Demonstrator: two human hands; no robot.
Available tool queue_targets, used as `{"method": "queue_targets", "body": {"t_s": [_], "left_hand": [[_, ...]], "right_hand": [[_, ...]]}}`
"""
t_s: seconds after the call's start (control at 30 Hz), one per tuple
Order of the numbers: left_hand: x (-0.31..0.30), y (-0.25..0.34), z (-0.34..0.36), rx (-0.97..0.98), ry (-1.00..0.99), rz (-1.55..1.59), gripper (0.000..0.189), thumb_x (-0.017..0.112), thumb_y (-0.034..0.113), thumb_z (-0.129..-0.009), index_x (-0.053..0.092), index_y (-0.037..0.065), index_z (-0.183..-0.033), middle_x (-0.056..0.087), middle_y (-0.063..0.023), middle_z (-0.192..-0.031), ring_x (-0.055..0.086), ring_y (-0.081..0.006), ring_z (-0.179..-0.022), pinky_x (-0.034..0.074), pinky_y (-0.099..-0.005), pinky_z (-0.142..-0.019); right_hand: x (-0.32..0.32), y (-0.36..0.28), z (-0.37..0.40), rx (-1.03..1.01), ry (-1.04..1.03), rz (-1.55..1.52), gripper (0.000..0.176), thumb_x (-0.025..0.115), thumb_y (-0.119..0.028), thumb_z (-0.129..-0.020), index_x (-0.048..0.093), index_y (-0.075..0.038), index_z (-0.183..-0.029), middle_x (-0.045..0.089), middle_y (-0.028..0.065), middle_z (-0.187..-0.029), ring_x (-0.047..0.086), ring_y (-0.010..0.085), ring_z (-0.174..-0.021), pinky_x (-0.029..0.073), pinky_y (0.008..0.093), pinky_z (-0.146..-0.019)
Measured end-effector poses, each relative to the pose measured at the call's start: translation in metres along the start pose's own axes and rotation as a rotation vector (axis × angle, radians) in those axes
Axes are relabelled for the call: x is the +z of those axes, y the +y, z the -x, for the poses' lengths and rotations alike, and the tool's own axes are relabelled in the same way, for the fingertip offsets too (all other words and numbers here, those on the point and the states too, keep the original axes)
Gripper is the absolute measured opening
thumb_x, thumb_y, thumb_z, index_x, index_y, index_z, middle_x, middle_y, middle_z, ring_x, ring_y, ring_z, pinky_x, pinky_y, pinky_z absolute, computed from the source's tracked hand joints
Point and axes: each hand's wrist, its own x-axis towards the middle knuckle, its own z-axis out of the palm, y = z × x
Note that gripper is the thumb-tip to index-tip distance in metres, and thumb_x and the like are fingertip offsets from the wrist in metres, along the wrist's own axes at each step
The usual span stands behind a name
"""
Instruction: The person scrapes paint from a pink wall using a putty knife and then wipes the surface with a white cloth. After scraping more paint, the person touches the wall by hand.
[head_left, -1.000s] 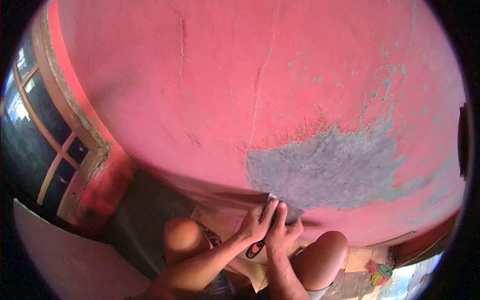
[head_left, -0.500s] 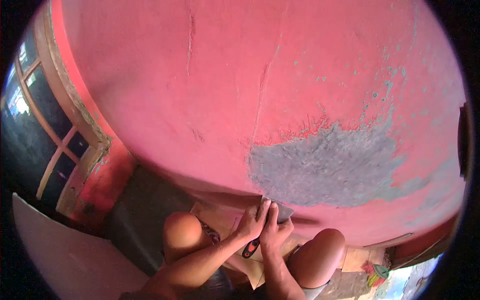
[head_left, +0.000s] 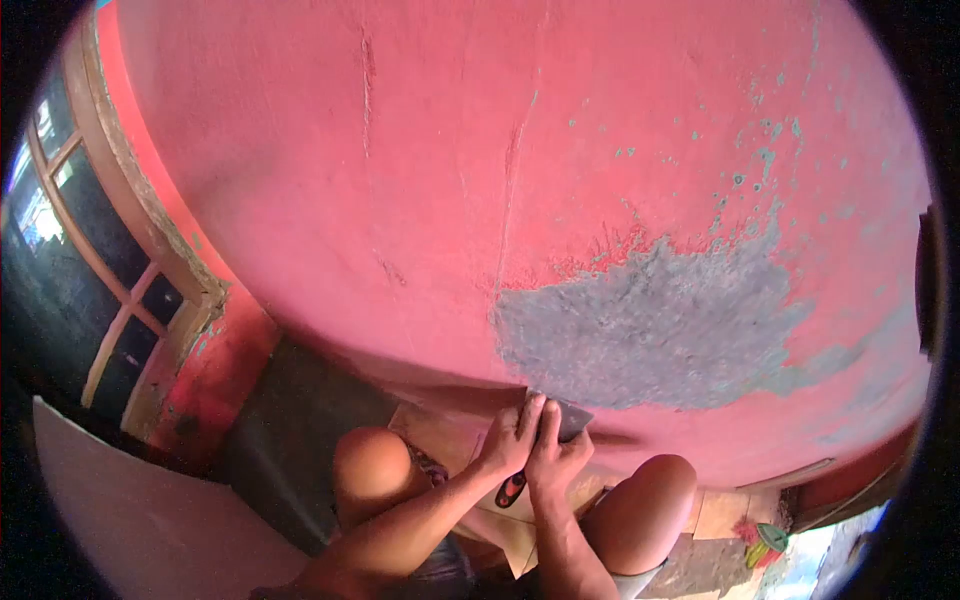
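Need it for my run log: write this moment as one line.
left hand: grips scraper | right hand: grips scraper | blade: on red wall, at lower edge of grey bare patch

Scraper point(head_left: 573, 418), left hand point(head_left: 508, 447) and right hand point(head_left: 556, 466) a shade lower (barely) than a second ago.
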Motion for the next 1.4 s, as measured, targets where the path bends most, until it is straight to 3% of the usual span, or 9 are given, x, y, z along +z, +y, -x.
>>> {"method": "queue_targets", "body": {"t_s": [0.57, 0.7, 0.83, 0.87, 0.97, 1.0, 1.17, 1.27, 1.4], "left_hand": [[-0.001, -0.011, -0.003, 0.045, 0.002, -0.049, 0.048, 0.044, 0.042, -0.107, 0.064, -0.002, -0.100, 0.065, -0.0205, -0.079, 0.067, -0.0219, -0.083, 0.050, -0.0413, -0.071], [-0.006, 0.013, -0.001, -0.011, -0.026, 0.085, 0.050, 0.045, 0.043, -0.106, 0.065, -0.003, -0.099, 0.066, -0.0281, -0.083, 0.072, -0.0329, -0.084, 0.051, -0.0423, -0.068], [-0.003, -0.002, -0.002, -0.088, -0.048, 0.010, 0.053, 0.045, 0.045, -0.106, 0.066, -0.003, -0.099, 0.068, -0.0239, -0.082, 0.071, -0.0277, -0.085, 0.051, -0.0409, -0.071], [-0.001, -0.014, -0.001, -0.129, -0.042, -0.009, 0.052, 0.045, 0.044, -0.106, 0.066, -0.003, -0.098, 0.067, -0.0229, -0.080, 0.071, -0.0282, -0.084, 0.051, -0.0411, -0.070], [-0.003, 0.007, 0.002, -0.050, -0.005, 0.079, 0.052, 0.046, 0.044, -0.106, 0.065, -0.003, -0.095, 0.066, -0.0255, -0.077, 0.071, -0.0344, -0.080, 0.050, -0.0426, -0.065], [-0.003, 0.007, -0.003, 0.030, 0.000, 0.075, 0.052, 0.045, 0.044, -0.106, 0.065, -0.003, -0.094, 0.065, -0.0230, -0.075, 0.070, -0.0278, -0.078, 0.050, -0.0414, -0.066], [0.001, -0.004, 0.000, -0.041, -0.026, 0.065, 0.054, 0.045, 0.045, -0.106, 0.064, -0.004, -0.094, 0.063, -0.0211, -0.073, 0.067, -0.0217, -0.077, 0.050, -0.0409, -0.066], [-0.004, 0.012, -0.002, 0.014, -0.008, 0.088, 0.051, 0.046, 0.043, -0.107, 0.064, -0.004, -0.093, 0.060, -0.0183, -0.069, 0.061, -0.0154, -0.073, 0.049, -0.0396, -0.063], [-0.002, 0.001, -0.001, -0.019, -0.045, 0.066, 0.050, 0.045, 0.040, -0.107, 0.064, -0.003, -0.094, 0.062, -0.0188, -0.072, 0.062, -0.0158, -0.075, 0.049, -0.0389, -0.065]], "right_hand": [[0.001, 0.000, 0.000, -0.006, -0.023, 0.034, 0.029, 0.067, -0.021, -0.097, 0.070, 0.008, -0.096, 0.074, 0.0102, -0.085, 0.065, 0.0116, -0.081, 0.053, 0.0308, -0.071], [0.007, -0.009, 0.001, -0.060, 0.040, -0.079, 0.028, 0.066, -0.020, -0.097, 0.070, 0.008, -0.094, 0.073, 0.0104, -0.081, 0.063, 0.0108, -0.075, 0.052, 0.0293, -0.066], [0.003, -0.002, -0.001, -0.033, -0.012, -0.083, 0.028, 0.067, -0.019, -0.097, 0.071, 0.008, -0.094, 0.073, 0.0088, -0.082, 0.063, 0.0105, -0.075, 0.052, 0.0290, -0.066], [0.000, 0.012, 0.002, -0.011, -0.001, 0.061, 0.028, 0.066, -0.019, -0.097, 0.071, 0.008, -0.095, 0.073, 0.0079, -0.084, 0.063, 0.0106, -0.075, 0.053, 0.0287, -0.067], [0.005, -0.003, 0.004, 0.019, 0.025, -0.097, 0.028, 0.066, -0.020, -0.097, 0.071, 0.008, -0.095, 0.073, 0.0084, -0.084, 0.063, 0.0109, -0.075, 0.053, 0.0288, -0.067], [0.006, -0.009, 0.001, -0.015, 0.031, -0.126, 0.028, 0.067, -0.020, -0.097, 0.071, 0.008, -0.096, 0.073, 0.0087, -0.085, 0.063, 0.0112, -0.075, 0.053, 0.0284, -0.069], [0.000, 0.005, 0.002, -0.005, 0.000, 0.065, 0.028, 0.066, -0.020, -0.098, 0.071, 0.008, -0.097, 0.074, 0.0089, -0.087, 0.064, 0.0115, -0.080, 0.053, 0.0303, -0.073], [0.004, -0.013, 0.002, 0.007, 0.017, -0.106, 0.029, 0.067, -0.021, -0.097, 0.071, 0.008, -0.096, 0.074, 0.0089, -0.087, 0.064, 0.0118, -0.079, 0.053, 0.0301, -0.072], [0.000, -0.001, 0.003, 0.010, 0.002, -0.009, 0.027, 0.066, -0.018, -0.098, 0.070, 0.008, -0.096, 0.073, 0.0084, -0.086, 0.064, 0.0113, -0.078, 0.053, 0.0287, -0.070]]}}
